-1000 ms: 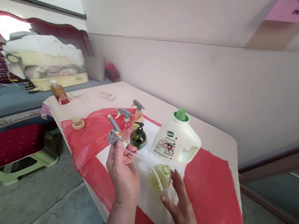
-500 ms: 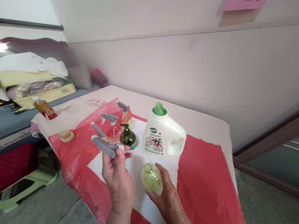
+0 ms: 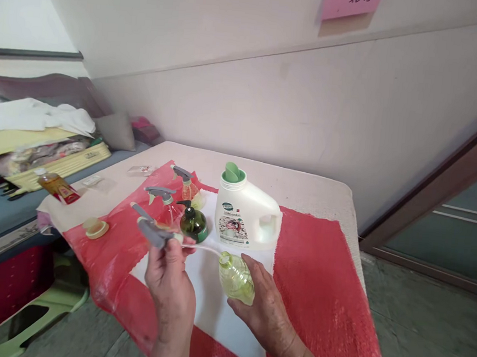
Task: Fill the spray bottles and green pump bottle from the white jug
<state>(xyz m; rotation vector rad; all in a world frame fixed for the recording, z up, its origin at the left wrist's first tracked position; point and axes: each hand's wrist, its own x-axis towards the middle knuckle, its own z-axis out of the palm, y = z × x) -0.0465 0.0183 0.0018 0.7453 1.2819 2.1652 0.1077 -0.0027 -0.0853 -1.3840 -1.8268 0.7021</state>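
Observation:
My left hand [image 3: 172, 283] is closed on a grey trigger sprayer head [image 3: 154, 233], turned sideways. From it a thin clear dip tube [image 3: 204, 248] runs right to the mouth of a ribbed yellow-green bottle [image 3: 235, 277]. Whether the tube's tip is inside the neck I cannot tell. My right hand [image 3: 268, 302] grips that bottle from its right side, its neck tilted toward the sprayer. Just beyond stands a white detergent jug [image 3: 244, 214] with a green spout. Left of it are a dark green pump bottle [image 3: 193, 223] and two spray bottles [image 3: 165, 208] with grey heads.
Red plastic sheeting [image 3: 317, 273] and a white sheet [image 3: 214, 319] cover part of the table [image 3: 311, 192]. A small pale cap [image 3: 95, 228] lies at the left, with an amber bottle [image 3: 58, 187] beyond it. A green stool [image 3: 41, 317] stands below, left.
The bottle has tipped, its neck now leaning left toward the sprayer head. The dip tube has come to the bottle's mouth. The whole view has shifted slightly.

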